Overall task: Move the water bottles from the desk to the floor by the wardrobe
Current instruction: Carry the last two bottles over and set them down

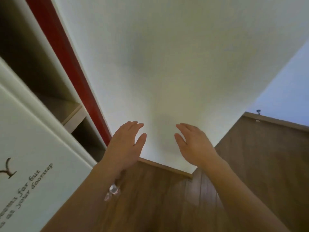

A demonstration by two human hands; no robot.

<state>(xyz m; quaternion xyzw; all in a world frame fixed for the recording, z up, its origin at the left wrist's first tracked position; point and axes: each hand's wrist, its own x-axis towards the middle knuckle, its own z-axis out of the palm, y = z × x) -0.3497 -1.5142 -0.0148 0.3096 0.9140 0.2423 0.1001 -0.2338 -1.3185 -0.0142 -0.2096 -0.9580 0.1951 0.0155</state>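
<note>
Both of my hands are raised in front of a white wall, palms turned toward each other. My left hand (126,143) is open with fingers apart and holds nothing. My right hand (192,143) is open too and empty. A clear water bottle (113,190) stands on the wooden floor (158,198) under my left forearm, mostly hidden by the arm; only part of its shiny plastic shows. The white wardrobe (33,131) rises at the left, right beside the bottle. The desk is out of view.
The wardrobe has an open shelf section (66,111) and a door with printed lettering (25,190). A red strip (70,67) runs along its edge. A wooden skirting board (165,168) meets the floor at the wall corner.
</note>
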